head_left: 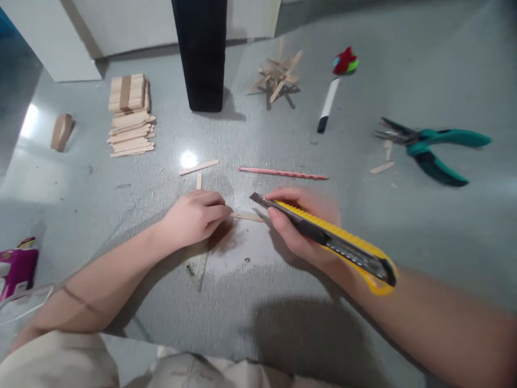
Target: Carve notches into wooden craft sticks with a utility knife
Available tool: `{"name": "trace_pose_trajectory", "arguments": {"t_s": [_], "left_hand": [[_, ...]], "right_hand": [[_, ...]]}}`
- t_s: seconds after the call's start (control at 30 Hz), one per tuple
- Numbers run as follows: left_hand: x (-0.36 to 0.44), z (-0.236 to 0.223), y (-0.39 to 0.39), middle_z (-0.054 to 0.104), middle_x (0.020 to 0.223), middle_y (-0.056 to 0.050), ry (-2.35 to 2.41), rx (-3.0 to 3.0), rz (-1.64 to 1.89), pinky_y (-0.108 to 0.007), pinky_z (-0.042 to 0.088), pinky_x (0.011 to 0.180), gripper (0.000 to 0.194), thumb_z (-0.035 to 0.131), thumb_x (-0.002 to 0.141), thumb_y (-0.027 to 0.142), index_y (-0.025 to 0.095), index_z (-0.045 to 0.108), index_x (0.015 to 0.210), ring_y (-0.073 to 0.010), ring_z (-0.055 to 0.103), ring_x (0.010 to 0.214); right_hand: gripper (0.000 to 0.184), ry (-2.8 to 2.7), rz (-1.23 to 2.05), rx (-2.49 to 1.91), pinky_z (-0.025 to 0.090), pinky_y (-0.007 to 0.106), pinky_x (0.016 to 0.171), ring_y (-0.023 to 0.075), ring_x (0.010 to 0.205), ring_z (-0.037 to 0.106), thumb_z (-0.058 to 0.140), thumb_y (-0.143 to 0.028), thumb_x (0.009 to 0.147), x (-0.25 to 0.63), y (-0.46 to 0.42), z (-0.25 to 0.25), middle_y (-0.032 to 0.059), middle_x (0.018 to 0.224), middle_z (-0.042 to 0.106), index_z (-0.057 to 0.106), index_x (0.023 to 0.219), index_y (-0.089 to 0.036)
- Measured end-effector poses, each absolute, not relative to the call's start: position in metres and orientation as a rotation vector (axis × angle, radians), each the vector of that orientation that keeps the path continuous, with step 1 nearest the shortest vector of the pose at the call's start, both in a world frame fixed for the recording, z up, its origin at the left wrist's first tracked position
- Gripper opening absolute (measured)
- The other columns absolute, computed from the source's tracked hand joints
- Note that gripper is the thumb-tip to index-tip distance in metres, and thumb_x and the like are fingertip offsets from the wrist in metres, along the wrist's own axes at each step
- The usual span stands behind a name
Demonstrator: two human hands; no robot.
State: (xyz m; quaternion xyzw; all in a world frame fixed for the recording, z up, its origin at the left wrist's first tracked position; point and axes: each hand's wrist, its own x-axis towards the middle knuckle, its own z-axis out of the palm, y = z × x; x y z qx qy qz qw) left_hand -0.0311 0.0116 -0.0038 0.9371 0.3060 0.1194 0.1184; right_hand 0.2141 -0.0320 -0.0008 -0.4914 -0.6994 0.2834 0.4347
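My right hand (299, 223) is closed around a yellow and black utility knife (327, 237), its tip pointing left toward a small wooden stick piece (247, 216) lying on the grey floor. My left hand (194, 216) rests on the floor with its fingers curled, the fingertips pressing on the left end of that stick. A clear ruler (198, 267) lies partly under my left wrist.
A pink pencil (283, 173) and loose sticks (198, 167) lie just beyond my hands. A stack of wooden sticks (130, 116) is at the back left, a stick structure (278, 75) at the back middle, a marker (327, 105) beside it, green pliers (434, 148) at the right, a black post (202, 54) behind.
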Motion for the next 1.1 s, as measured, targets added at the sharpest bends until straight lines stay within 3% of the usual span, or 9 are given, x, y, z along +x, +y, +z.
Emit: {"name": "trace_pose_trajectory", "arguments": {"t_s": [0.47, 0.7, 0.9, 1.0, 1.1], "left_hand": [[-0.020, 0.010, -0.012, 0.067, 0.072, -0.001, 0.894, 3.026, 0.450, -0.028, 0.045, 0.051, 0.016, 0.056, 0.093, 0.017, 0.016, 0.066, 0.080, -0.0141, 0.060, 0.063], [-0.013, 0.014, -0.026, 0.072, 0.089, -0.012, 0.872, 3.081, 0.345, -0.030, 0.054, 0.052, 0.017, 0.052, 0.093, 0.012, 0.009, 0.068, 0.094, -0.0181, 0.066, 0.070], [-0.005, 0.010, -0.041, 0.073, 0.092, -0.016, 1.012, 3.068, 0.424, -0.035, 0.060, 0.054, 0.019, 0.061, 0.091, 0.016, 0.005, 0.072, 0.100, -0.0234, 0.070, 0.078], [-0.003, 0.008, -0.045, 0.073, 0.093, -0.020, 0.946, 3.121, 0.400, -0.037, 0.063, 0.060, 0.022, 0.062, 0.088, 0.016, 0.002, 0.073, 0.102, -0.0274, 0.071, 0.079], [-0.003, 0.007, -0.047, 0.074, 0.097, -0.020, 0.928, 3.088, 0.451, -0.039, 0.066, 0.068, 0.026, 0.053, 0.090, 0.016, 0.005, 0.075, 0.099, -0.0299, 0.073, 0.084]], "right_hand": [[0.015, -2.051, 0.569, -1.110, 0.053, 0.030, 0.052, 0.0165, 0.057, 0.068, 0.060, -0.019, 0.086, 0.210, -0.033, 0.005, -0.0021, 0.072, 0.073, 0.060, 0.097, -0.029], [0.019, -2.013, 0.627, -1.175, 0.054, 0.032, 0.053, 0.0175, 0.057, 0.067, 0.058, -0.019, 0.085, 0.209, -0.042, 0.007, -0.0018, 0.073, 0.072, 0.058, 0.100, -0.031], [0.034, -1.999, 0.732, -1.175, 0.051, 0.027, 0.049, 0.0131, 0.049, 0.060, 0.061, -0.012, 0.079, 0.205, -0.047, 0.008, -0.0036, 0.066, 0.066, 0.059, 0.109, -0.030], [0.040, -2.012, 0.672, -1.206, 0.054, 0.030, 0.050, 0.0161, 0.053, 0.064, 0.062, -0.014, 0.078, 0.203, -0.048, 0.007, -0.0040, 0.067, 0.069, 0.059, 0.113, -0.032], [0.045, -2.021, 0.579, -1.261, 0.058, 0.034, 0.052, 0.0194, 0.059, 0.069, 0.064, -0.015, 0.076, 0.201, -0.053, 0.005, -0.0035, 0.069, 0.072, 0.060, 0.118, -0.032]]}}
